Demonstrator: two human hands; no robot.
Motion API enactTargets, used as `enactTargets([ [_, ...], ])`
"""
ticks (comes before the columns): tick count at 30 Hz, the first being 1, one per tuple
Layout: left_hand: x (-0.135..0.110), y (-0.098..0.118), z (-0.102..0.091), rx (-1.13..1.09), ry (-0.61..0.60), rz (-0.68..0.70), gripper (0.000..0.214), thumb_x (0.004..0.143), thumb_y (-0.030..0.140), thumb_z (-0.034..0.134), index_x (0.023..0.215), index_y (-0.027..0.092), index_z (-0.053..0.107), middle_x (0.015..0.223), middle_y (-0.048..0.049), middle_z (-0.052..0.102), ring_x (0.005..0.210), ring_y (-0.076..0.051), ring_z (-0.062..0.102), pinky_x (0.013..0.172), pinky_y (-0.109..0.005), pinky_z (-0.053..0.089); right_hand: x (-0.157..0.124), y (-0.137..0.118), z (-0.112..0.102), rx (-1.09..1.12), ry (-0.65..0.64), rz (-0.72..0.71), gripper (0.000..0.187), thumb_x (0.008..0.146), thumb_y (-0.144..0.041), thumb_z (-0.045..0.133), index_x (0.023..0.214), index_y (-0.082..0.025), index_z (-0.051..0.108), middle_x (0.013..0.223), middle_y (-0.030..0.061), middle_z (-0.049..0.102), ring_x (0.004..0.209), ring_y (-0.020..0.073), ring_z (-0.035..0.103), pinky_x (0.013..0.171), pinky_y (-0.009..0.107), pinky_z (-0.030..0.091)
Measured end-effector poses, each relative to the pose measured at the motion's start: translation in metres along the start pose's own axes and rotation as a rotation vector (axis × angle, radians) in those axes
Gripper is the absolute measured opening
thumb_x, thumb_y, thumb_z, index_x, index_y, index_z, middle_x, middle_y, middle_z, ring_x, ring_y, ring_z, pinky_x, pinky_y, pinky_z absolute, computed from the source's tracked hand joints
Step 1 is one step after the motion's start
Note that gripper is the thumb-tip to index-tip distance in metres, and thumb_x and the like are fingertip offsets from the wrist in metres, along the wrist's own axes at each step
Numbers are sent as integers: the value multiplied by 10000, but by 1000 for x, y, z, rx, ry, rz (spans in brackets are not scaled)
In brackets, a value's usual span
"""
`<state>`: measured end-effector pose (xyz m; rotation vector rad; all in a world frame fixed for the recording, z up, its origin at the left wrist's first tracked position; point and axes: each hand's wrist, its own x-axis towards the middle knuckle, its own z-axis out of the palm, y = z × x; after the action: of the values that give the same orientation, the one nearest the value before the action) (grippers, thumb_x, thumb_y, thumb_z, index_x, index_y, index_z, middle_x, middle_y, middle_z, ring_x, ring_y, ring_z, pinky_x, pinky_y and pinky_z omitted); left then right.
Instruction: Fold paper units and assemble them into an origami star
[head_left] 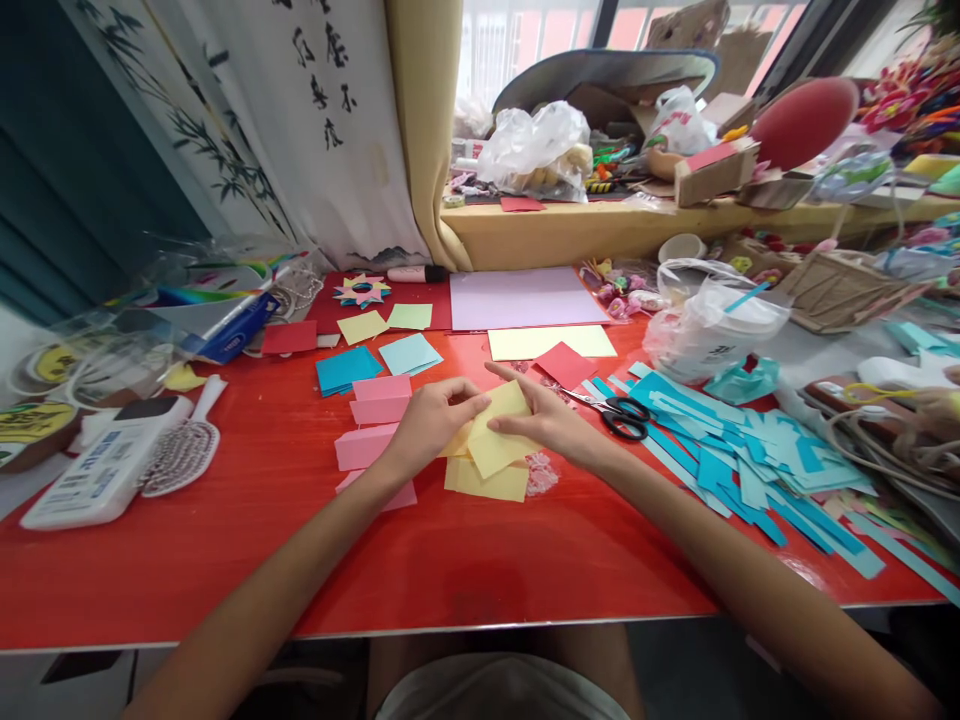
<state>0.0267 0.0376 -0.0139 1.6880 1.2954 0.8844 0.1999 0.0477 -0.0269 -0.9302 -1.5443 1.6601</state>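
Note:
My left hand (439,420) pinches the left edge of a pale yellow paper square (499,430) between thumb and fingers. On the square's right side my right hand (547,420) grips it, thumb on top and index finger stretched out. More yellow paper (487,483) lies on the red table just below, partly covered by the held sheet. Left of my left hand are several folded pink papers (367,447). Black-handled scissors (626,417) lie beyond my right wrist, their blades by a red paper square (564,366).
Blue paper strips (750,450) heap on the right. Blue squares (347,370), light-blue squares (410,353) and a purple sheet (517,298) lie farther back, near a folded paper ring (362,290). A hairbrush (184,455) and white bottle (109,465) are at left; a plastic-bagged tub (712,325) stands back right.

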Motion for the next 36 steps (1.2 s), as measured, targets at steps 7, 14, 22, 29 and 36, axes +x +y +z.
enactTargets([
  [7,3,-4,-3,-100,20,-19,246,807,383,538,714,163,598,666,12,547,659,-113,505,668,-248,391,2,4,2,12,96,-89,481,756,-224,644,1214,-222,494,986,46,602,817,160,592,681,283,508],
  [14,6,-6,-5,-206,3,-59,214,782,359,579,740,154,628,681,-3,587,663,-115,536,701,-262,415,5,12,5,-8,190,-151,275,813,-326,578,1056,-196,575,918,39,642,768,154,592,661,274,481],
  [22,5,-6,-5,-263,22,-47,208,772,332,587,689,146,628,634,-2,568,611,-107,523,662,-257,419,-2,9,3,-363,295,-284,309,894,-322,430,1084,-213,648,933,31,647,772,153,552,637,265,411],
  [29,3,-4,-6,-353,-8,-71,212,776,312,578,663,136,611,648,-10,562,597,-98,513,637,-253,424,-5,9,0,-633,325,-329,360,866,-208,394,1086,-253,675,865,8,689,687,134,561,586,264,395],
  [36,3,-3,-8,-361,-34,-101,209,774,306,583,654,136,602,635,-8,544,586,-87,468,577,-231,385,-6,8,2,-668,317,-383,365,850,-164,406,1064,-253,687,950,-3,710,710,126,601,611,258,419],
])
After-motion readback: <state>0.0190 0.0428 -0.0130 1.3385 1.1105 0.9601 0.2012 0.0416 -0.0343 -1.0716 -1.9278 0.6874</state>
